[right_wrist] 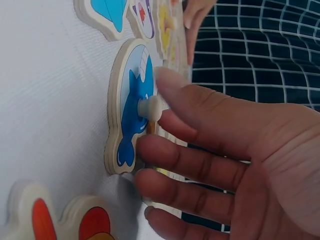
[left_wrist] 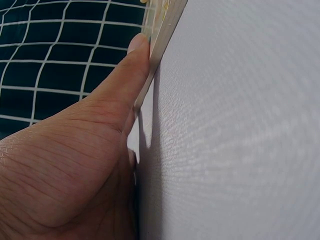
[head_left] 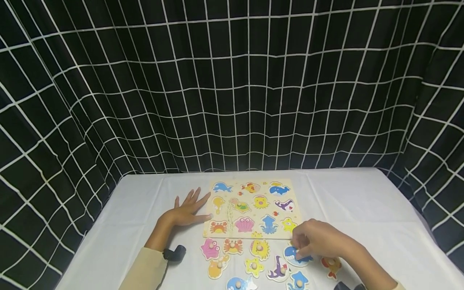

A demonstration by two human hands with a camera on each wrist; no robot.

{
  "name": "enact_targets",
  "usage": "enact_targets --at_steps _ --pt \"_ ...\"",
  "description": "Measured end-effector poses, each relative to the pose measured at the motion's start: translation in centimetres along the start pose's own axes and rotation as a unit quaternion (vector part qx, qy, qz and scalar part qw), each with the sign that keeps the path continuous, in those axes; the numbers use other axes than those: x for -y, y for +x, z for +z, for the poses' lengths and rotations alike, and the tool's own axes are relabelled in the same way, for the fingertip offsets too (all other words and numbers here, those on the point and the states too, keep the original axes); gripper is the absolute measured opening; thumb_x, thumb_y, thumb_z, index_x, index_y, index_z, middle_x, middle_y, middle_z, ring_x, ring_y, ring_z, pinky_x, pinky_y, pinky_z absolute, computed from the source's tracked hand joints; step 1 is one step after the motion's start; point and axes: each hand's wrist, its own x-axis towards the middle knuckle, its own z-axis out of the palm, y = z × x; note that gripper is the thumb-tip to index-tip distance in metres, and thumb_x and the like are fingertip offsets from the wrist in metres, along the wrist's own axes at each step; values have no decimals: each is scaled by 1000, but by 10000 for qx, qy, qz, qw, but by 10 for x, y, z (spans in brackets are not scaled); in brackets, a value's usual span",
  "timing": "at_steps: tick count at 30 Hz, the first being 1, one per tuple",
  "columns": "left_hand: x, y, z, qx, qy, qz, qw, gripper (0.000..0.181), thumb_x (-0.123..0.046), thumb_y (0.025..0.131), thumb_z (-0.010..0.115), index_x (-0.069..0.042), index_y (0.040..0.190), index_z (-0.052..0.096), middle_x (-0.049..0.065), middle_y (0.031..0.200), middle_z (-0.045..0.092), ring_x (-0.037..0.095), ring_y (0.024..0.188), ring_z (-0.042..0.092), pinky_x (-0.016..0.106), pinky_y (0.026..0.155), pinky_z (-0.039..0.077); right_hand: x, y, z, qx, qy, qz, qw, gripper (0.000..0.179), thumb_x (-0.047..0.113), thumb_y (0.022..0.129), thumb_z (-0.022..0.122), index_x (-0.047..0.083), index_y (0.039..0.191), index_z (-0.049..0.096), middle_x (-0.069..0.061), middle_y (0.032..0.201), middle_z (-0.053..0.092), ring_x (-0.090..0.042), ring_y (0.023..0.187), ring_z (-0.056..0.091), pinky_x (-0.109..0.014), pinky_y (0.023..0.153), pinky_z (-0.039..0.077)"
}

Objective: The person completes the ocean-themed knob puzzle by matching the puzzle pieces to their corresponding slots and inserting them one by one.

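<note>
A wooden puzzle board (head_left: 225, 206) with printed sea animals lies on the white table. My left hand (head_left: 188, 212) rests at its left side, fingers spread, with the thumb (left_wrist: 137, 55) on the board's edge. Below the board's right corner, my right hand (head_left: 319, 237) reaches over a blue whale piece (right_wrist: 131, 95). The right thumb and loosely bent fingers are around the whale's wooden knob (right_wrist: 151, 108), with a visible gap. The whale lies on the cloth. An orange-red fish piece (head_left: 331, 266) is just right of it.
Several knobbed pieces lie in front of the board: a pink shell (head_left: 210, 246), a crab (head_left: 237, 246), a yellow star (head_left: 250, 266), a purple shark (head_left: 277, 266), a squid (head_left: 299, 276), and a light-blue dolphin (head_left: 246, 285). A black gridded curtain (head_left: 239, 100) hangs behind the table.
</note>
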Motion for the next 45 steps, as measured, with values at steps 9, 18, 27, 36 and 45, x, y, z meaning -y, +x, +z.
enact_targets --at_steps 9,18,27,36,45 --pt "-5 -3 -7 45 -20 67 10000 96 -79 86 53 -29 163 24 14 171 4 36 156 -5 71 114 -12 4 -2 3 -112 -223 126 9996 25 24 73 91 25 75 66 14 68 60 -11 66 56 -28 62 47" --pt "-13 -7 -8 191 32 -30 9998 90 -69 91 57 -26 163 23 12 171 2 35 156 -6 69 116 -11 1 -4 7 -121 -284 92 9995 26 24 73 90 26 73 64 14 66 60 -9 63 56 -27 61 46" --pt "-15 -9 -11 152 42 -56 9999 89 -67 91 58 -27 163 24 13 170 3 36 156 -5 70 116 -10 -2 -3 6 -9 -335 -141 9993 25 28 77 88 28 73 64 17 67 59 -7 64 54 -26 62 46" --pt "4 4 6 -3 68 -58 10000 95 -78 85 55 -33 162 21 5 171 -1 29 156 -10 67 116 -13 -4 -4 2 -6 -434 -356 9984 21 32 81 85 32 77 64 21 70 59 -4 67 54 -26 65 46" --pt "-6 -4 -4 149 61 -30 9999 94 -73 88 56 -29 163 21 11 171 0 34 156 -8 68 116 -13 -1 -7 -5 -71 -360 -473 9982 16 31 85 82 32 82 66 22 74 61 -3 69 54 -27 67 48"
